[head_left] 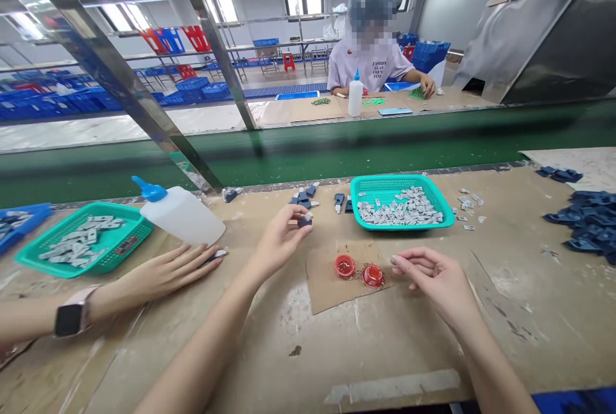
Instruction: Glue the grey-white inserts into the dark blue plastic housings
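My left hand (279, 241) is closed on a small dark blue plastic piece (305, 222), with a pale bit showing at its top. Thumb and fingers of my right hand (436, 276) pinch a tiny light grey piece (394, 260), too small to make out well. Between my hands, two red caps (344, 266) with glossy red liquid lie on a cardboard scrap (332, 298). Beyond them is a green basket (403, 226) of small grey-white parts. Several dark blue pieces (303, 196) with pale ends lie past my left hand.
A co-worker's hand (168, 273) with a watch rests at left, by a white bottle (185, 215) and another green basket (29, 260). Dark blue parts (584, 224) are heaped at right. Across the green belt (298, 154), another person (368, 67) handles green pieces. A metal post (129, 99) slants at left.
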Tool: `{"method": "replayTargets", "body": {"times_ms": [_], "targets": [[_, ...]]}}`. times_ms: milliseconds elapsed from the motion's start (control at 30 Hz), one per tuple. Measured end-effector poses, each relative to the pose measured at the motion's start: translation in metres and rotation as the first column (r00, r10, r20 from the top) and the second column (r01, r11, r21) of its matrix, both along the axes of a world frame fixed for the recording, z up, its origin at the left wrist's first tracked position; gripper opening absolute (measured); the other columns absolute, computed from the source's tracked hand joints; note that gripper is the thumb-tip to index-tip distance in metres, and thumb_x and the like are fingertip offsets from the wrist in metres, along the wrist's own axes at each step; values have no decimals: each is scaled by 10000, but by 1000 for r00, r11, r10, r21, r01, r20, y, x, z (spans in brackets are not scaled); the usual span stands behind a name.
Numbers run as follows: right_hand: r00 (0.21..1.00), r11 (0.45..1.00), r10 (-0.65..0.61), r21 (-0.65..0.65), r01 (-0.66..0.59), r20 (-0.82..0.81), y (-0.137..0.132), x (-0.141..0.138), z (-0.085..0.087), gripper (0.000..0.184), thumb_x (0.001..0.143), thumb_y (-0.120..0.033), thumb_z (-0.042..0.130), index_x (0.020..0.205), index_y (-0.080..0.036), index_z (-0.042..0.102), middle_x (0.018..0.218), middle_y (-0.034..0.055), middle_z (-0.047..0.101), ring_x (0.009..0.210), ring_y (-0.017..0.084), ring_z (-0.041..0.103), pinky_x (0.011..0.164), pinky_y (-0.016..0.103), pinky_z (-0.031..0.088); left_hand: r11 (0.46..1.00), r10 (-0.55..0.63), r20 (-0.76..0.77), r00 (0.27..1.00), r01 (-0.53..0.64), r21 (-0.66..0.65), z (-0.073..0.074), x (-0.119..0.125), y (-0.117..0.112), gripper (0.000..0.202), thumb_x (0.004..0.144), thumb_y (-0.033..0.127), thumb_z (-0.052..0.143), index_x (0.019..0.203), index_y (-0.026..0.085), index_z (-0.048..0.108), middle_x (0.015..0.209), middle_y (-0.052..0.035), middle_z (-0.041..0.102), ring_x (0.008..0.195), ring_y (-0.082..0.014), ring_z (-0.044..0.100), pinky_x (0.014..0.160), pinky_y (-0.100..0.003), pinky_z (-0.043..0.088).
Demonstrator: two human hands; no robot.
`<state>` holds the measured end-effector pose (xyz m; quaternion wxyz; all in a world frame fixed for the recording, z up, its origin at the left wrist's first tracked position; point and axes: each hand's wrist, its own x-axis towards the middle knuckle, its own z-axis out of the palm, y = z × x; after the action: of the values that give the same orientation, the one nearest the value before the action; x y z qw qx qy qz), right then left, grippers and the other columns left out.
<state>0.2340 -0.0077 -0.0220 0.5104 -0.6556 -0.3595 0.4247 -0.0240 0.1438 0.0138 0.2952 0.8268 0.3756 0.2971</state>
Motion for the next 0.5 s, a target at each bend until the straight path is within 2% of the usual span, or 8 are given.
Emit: {"method": "replayTargets", "body": {"times_ms": [33, 100, 167, 233, 300, 500], "targets": [[999, 1000, -20, -7, 19, -36, -2, -4, -3, 355, 712, -491, 743, 836, -169, 656, 795, 108, 717, 728, 266, 681, 493, 290, 463, 994, 59, 125, 990, -47, -95, 7, -3, -10, 184, 878, 283, 545, 1048, 211, 536, 1088, -82, 600, 986, -196, 600, 863, -357, 517], [997, 999, -39, 3, 39, -71, -4, -11, -7, 355, 700, -482, 755, 821, -161, 661, 737, 85, 705, 626, 212, 639, 464, 267, 424, 958, 203, 342, 917, -114, -264, 18, -7, -29, 196, 803, 290, 661, 942, 208, 549, 986, -52, 645, 955, -193, 626, 844, -339, 530], [993, 998, -54, 7, 55, -105, -5, -16, -8, 344, 698, -472, 760, 803, -159, 665, 672, 58, 684, 552, 169, 587, 450, 254, 397, 920, 328, 449, 831, -173, -352, 25, -10, -47, 236, 736, 276, 735, 874, 203, 558, 891, -28, 671, 908, -189, 652, 828, -318, 535], [987, 998, -56, -2, 56, -151, -4, -20, -9, 339, 696, -465, 765, 788, -156, 664, 647, 48, 678, 526, 149, 563, 455, 247, 390, 880, 433, 495, 754, -236, -411, 25, -14, -63, 261, 694, 264, 774, 859, 201, 582, 859, -20, 692, 876, -186, 669, 817, -303, 538], [982, 999, -37, -12, 35, -184, -3, -23, -10, 344, 691, -460, 773, 791, -150, 663, 663, 58, 691, 534, 143, 567, 462, 239, 385, 844, 507, 511, 695, -278, -460, 18, -17, -78, 261, 677, 261, 790, 858, 197, 613, 868, -27, 714, 887, -196, 679, 818, -299, 542], [984, 999, 10, -33, -16, -179, -2, -26, -13, 360, 678, -463, 783, 798, -148, 657, 683, 76, 707, 556, 154, 581, 473, 240, 381, 716, 667, 440, 601, -354, -602, -7, -18, -114, 324, 693, 319, 783, 979, 191, 700, 1029, -66, 731, 1010, -224, 664, 941, -334, 507]]}}
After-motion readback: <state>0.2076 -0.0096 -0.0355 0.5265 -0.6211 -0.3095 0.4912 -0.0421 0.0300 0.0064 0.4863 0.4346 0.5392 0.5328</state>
